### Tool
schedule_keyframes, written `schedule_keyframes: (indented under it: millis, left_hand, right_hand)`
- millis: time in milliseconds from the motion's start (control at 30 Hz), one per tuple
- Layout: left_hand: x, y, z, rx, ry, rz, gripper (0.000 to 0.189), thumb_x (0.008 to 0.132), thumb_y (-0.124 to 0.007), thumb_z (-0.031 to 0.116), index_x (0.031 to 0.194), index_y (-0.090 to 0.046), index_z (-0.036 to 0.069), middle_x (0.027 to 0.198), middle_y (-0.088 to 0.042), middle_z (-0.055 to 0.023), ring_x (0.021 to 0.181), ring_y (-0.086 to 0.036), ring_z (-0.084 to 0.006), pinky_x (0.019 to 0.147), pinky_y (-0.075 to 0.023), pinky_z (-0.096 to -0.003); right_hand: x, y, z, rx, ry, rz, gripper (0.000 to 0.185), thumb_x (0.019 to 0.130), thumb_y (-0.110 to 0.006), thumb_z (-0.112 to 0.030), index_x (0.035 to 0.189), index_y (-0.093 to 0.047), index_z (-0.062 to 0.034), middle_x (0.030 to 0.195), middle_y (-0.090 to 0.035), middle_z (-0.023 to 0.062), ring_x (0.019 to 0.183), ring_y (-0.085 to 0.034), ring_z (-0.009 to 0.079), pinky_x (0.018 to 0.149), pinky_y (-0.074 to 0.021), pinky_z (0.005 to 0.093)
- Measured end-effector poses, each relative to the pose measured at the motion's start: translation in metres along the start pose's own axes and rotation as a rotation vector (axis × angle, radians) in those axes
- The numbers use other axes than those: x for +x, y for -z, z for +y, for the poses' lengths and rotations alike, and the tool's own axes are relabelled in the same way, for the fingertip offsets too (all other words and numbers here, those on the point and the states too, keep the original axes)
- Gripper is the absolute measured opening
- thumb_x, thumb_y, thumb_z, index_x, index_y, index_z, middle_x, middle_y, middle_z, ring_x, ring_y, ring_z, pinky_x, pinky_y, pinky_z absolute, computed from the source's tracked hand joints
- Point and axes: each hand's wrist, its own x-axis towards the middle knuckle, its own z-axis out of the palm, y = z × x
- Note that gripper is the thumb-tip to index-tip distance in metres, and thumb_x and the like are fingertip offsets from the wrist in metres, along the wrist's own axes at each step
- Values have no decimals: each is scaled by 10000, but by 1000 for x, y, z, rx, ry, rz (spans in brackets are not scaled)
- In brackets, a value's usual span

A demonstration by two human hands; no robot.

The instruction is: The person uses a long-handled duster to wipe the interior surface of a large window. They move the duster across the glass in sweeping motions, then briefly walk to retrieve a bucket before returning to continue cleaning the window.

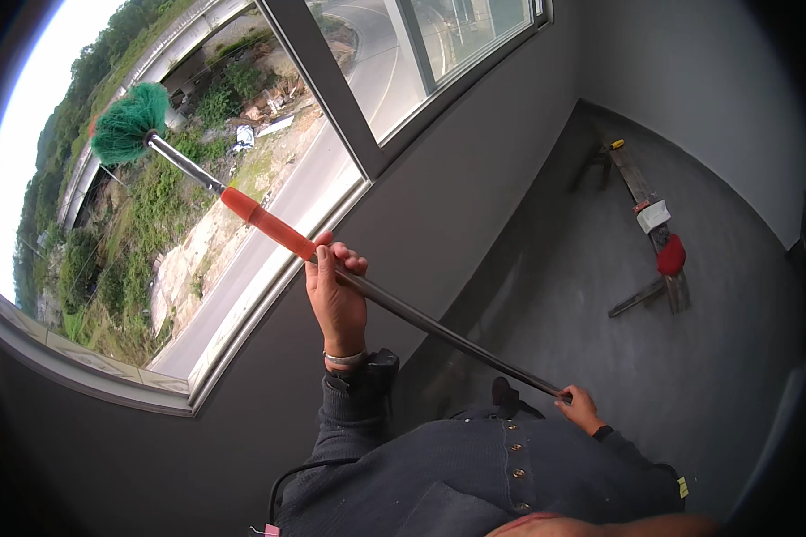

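Observation:
A long-handled duster with a round green bristle head slants across the view, its head in front of the window glass. The upper metal shaft runs into an orange-red plastic sleeve. Below that sleeve continues a dark, shiny pole. My left hand holds the pole just under the sleeve, thumb along it and fingers loosely curled. Lower down, my right hand grips the pole close to its bottom end. Part of each hand's grip is hidden from this angle.
A window frame and its sill border the grey wall. On the grey floor stands a narrow wooden bench bearing a red cloth-like item, a white item and a small yellow object.

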Motion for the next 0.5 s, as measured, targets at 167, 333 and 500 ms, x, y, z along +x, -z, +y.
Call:
schedule_keyframes:
  millis: [167, 333, 500]
  left_hand:
    - [-69, -5, -35, -14, 251, -90, 149, 967, -484, 219, 1022, -469, 81, 815, -497, -20, 711, -480, -128, 683, -444, -303]
    - [-117, 8, -18, -67, 133, 100, 214, 973, -467, 230, 1118, -454, 74, 850, -539, -35, 749, -537, -136, 720, -482, -308]
    - [-169, -5, -19, -38, 89, 236, 190, 980, -453, 243, 1081, -426, 84, 772, -473, -14, 656, -453, -111, 642, -441, -297]
  right_hand:
    - [-77, -6, 1, 16, -187, -36, 307, 770, -723, -291, 750, -528, -55, 605, -550, 109, 571, -551, 254, 557, -444, 381]
    - [-115, 24, 37, 12, -66, -44, 372, 753, -736, -302, 657, -479, -50, 517, -476, 115, 483, -482, 263, 500, -415, 382]
    - [-132, 61, 72, -125, -108, -49, 354, 724, -741, -272, 652, -478, -44, 536, -493, 134, 514, -487, 332, 507, -417, 395]
